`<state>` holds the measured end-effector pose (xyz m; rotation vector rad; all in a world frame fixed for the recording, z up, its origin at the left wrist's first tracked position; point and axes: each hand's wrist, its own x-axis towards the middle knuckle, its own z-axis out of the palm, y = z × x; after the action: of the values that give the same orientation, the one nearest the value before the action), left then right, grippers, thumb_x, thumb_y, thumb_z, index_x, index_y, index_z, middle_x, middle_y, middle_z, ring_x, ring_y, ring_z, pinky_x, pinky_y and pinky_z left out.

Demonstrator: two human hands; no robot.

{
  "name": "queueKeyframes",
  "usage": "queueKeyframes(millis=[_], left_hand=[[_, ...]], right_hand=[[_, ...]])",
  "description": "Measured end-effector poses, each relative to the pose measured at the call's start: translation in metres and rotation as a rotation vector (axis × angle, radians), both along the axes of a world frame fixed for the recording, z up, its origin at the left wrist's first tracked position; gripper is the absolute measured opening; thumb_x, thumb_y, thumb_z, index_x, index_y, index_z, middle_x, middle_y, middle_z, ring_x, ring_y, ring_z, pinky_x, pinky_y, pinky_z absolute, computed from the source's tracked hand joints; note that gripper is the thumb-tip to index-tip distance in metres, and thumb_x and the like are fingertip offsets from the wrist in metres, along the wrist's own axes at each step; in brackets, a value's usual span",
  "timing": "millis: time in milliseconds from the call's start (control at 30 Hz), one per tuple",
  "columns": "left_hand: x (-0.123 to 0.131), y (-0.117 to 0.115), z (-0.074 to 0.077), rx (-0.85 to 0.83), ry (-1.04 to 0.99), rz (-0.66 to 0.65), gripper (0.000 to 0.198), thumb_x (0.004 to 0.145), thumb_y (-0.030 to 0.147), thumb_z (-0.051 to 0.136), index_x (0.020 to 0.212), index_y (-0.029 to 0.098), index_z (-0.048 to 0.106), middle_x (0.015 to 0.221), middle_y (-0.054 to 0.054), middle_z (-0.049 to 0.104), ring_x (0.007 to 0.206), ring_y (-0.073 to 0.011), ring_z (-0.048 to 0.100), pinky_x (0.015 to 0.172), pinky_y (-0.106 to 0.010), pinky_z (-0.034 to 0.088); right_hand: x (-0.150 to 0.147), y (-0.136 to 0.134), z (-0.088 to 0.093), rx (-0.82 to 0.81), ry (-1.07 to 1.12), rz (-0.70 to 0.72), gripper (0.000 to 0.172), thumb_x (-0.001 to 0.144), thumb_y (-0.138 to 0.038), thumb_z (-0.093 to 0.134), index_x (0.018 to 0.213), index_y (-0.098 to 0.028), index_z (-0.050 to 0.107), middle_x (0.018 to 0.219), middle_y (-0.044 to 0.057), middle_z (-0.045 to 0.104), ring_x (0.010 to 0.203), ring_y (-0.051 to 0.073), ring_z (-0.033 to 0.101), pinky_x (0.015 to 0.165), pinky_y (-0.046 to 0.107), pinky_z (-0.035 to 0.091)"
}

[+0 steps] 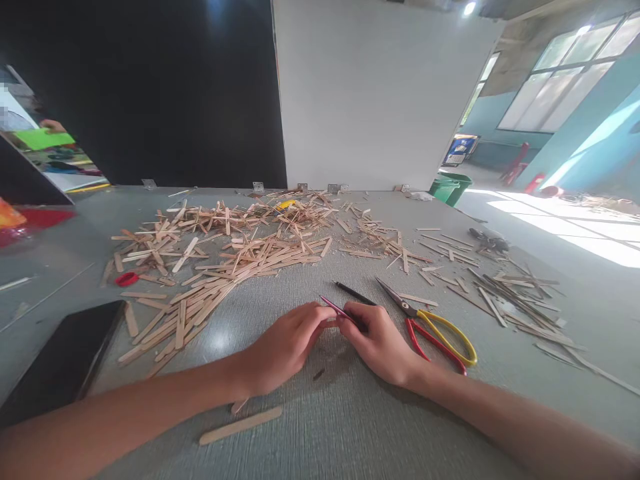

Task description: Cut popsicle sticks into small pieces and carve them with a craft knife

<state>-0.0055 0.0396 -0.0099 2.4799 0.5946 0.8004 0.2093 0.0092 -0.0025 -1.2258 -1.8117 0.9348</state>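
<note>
My left hand [287, 347] and my right hand [380, 343] rest close together on the grey table [320, 427], fingertips meeting. Both are closed in a pinch. A thin pink pencil-like stick [334, 309] pokes up from between them, and a black pen [354, 293] runs back from under my right fingers. What else sits between the fingertips is hidden. Scissors [430, 327] with red and yellow handles lie just right of my right hand, blades pointing away. A small dark scrap [319, 375] lies on the table below my hands.
A wide heap of wooden craft sticks [240, 257] covers the table's middle and left. Thin dark slivers [505, 293] lie at the right. A black phone [65, 360] lies at the left edge, a red ring [127, 279] near it. One loose stick [240, 425] lies beneath my left forearm.
</note>
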Motion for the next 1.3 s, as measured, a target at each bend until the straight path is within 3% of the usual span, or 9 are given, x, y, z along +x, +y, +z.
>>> queueKeyframes(millis=[333,567,800,1033,1300], left_hand=[[-0.0003,-0.0006,-0.0009,-0.011,-0.009,0.037,0.032,0.108,0.006,0.043,0.132,0.027,0.048,0.12,-0.006,0.067,0.107,-0.0207,0.067,0.092,-0.036,0.055],[-0.0011,-0.0025,-0.0005,-0.014,-0.029,0.167,0.021,0.106,0.008,0.049,0.12,0.023,0.051,0.102,-0.002,0.063,0.089,-0.0185,0.065,0.08,-0.032,0.054],[-0.0016,-0.0004,0.0014,-0.023,-0.06,0.289,0.014,0.108,0.013,0.052,0.116,0.022,0.058,0.108,-0.003,0.065,0.09,-0.0179,0.065,0.079,-0.03,0.05],[-0.0015,0.0,0.0011,-0.057,-0.079,0.313,0.008,0.107,0.017,0.056,0.11,0.022,0.062,0.093,0.002,0.065,0.066,-0.012,0.057,0.065,-0.025,0.046],[-0.0006,0.0005,0.0031,-0.062,-0.126,0.316,0.01,0.107,0.019,0.055,0.103,0.022,0.063,0.084,0.004,0.062,0.065,-0.012,0.057,0.065,-0.024,0.046]], right_hand=[[-0.0011,-0.0002,-0.0003,0.004,0.003,-0.004,0.029,0.096,-0.027,0.049,0.07,-0.024,0.038,0.066,-0.007,0.034,0.064,0.013,0.029,0.056,0.029,0.024],[-0.0009,0.0003,-0.0017,0.005,0.022,-0.037,0.028,0.098,-0.029,0.049,0.072,-0.023,0.041,0.067,-0.007,0.036,0.064,0.014,0.031,0.056,0.029,0.025],[-0.0001,0.0018,-0.0031,0.025,0.05,-0.057,0.029,0.102,-0.035,0.053,0.077,-0.021,0.049,0.07,-0.006,0.04,0.067,0.014,0.035,0.059,0.029,0.028],[-0.0009,0.0003,-0.0038,0.039,0.038,-0.092,0.029,0.101,-0.035,0.057,0.077,-0.02,0.054,0.069,-0.006,0.042,0.067,0.014,0.034,0.059,0.029,0.029],[-0.0026,-0.0044,-0.002,0.114,-0.002,-0.058,0.032,0.101,-0.033,0.058,0.072,-0.021,0.05,0.063,-0.007,0.038,0.062,0.013,0.031,0.056,0.028,0.026]])
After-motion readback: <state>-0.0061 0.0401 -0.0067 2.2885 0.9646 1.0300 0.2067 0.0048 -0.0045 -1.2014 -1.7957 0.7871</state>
